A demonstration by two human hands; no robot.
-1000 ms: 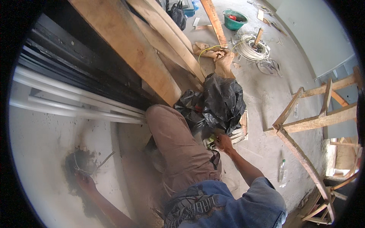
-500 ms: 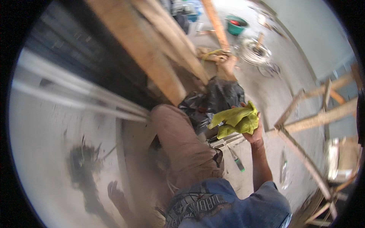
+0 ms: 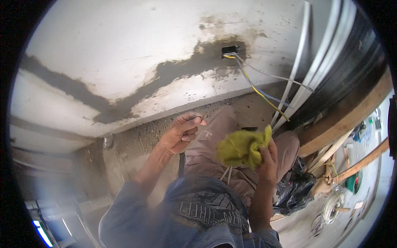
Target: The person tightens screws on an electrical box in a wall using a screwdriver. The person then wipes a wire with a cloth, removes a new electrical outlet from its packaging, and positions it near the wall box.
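Hard to see: the yellow-green cloth (image 3: 236, 149) is blurred, its folds hiding some fingertips of the right hand (image 3: 268, 159); the wall opening (image 3: 230, 50) is too dark for me to see into
Cloth: bunched left of the right palm, out from the lower edge of the wall (image 3: 120, 45)
Right grip: pinching the cloth's right side
Left hand (image 3: 180, 134): curled, thumb near forefinger; I cannot tell whether they meet

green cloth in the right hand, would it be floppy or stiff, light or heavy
The green cloth looks floppy, since it bunches into loose folds. It is probably light, as the right hand alone holds it up.
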